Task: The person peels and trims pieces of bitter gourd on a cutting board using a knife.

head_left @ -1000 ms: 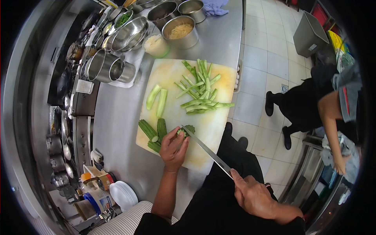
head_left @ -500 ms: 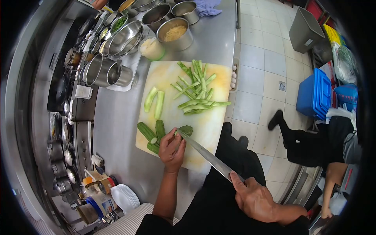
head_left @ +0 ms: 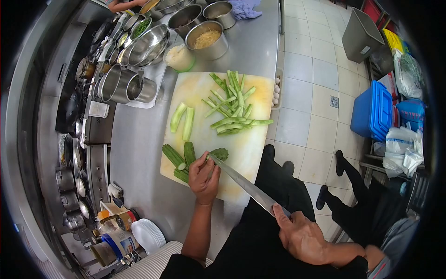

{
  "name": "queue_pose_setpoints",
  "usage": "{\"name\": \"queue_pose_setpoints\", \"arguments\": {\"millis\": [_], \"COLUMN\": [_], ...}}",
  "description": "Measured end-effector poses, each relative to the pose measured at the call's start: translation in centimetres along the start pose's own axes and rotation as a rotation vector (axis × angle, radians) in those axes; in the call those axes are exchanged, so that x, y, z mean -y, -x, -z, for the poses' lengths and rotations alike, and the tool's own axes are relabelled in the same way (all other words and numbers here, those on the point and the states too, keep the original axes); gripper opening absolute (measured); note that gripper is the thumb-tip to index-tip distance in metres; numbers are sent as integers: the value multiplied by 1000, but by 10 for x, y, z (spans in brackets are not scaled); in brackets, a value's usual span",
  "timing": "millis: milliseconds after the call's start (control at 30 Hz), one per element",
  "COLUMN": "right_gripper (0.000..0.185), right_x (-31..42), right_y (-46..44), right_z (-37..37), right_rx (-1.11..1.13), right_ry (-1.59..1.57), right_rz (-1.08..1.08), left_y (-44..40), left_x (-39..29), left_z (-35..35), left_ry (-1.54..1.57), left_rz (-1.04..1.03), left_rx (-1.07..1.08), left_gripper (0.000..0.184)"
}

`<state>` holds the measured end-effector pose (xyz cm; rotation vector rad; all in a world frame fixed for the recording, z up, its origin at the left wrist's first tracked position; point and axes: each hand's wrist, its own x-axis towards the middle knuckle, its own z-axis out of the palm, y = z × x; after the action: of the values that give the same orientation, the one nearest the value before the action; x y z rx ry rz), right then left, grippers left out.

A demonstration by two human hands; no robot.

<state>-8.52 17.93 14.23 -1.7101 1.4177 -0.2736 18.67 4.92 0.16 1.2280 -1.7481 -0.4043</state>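
My left hand point(head_left: 204, 180) has its fingers closed round the near end of a dark green ridged gourd piece point(head_left: 219, 154) on the white cutting board point(head_left: 232, 183). In my right hand point(head_left: 304, 235) is a long knife point(head_left: 248, 187), its tip against the gourd beside my left fingertips. Uncut-looking dark green pieces point(head_left: 173, 156) lie just left of my left hand. Two peeled pale green pieces point(head_left: 188, 123) rest farther up the board. A loose pile of light green strips point(head_left: 237, 100) covers its upper right.
Metal pots point(head_left: 207, 41), a tub of pale food point(head_left: 179, 57) and steel bowls point(head_left: 148, 45) stand beyond the board. Eggs point(head_left: 276, 90) sit in a tray at the counter's right edge. A co-worker's legs point(head_left: 357, 200) are at right; another person's arm point(head_left: 123, 5) shows top left.
The knife and my left hand have barely moved on the gourd. The co-worker at right has moved down the view, uncovering a blue bin. Another person's arm has come into view at top left.
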Motion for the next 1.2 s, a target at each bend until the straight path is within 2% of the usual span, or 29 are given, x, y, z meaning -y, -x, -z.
{"name": "queue_pose_setpoints", "arguments": {"millis": [400,567,1200], "right_gripper": [65,66,59], "right_x": [-2,0,-6], "right_y": [-4,-5,-20], "right_z": [3,-3,-9], "right_rx": [38,5,6], "right_ry": [26,154,101], "right_rz": [-9,-4,22], "left_y": [2,2,1], "left_x": [3,2,-1], "left_z": [0,-1,-2], "left_ry": [-27,-68,-107], "left_rz": [-5,1,-1], "left_rx": [4,7,-15], "left_gripper": [37,36,40]}}
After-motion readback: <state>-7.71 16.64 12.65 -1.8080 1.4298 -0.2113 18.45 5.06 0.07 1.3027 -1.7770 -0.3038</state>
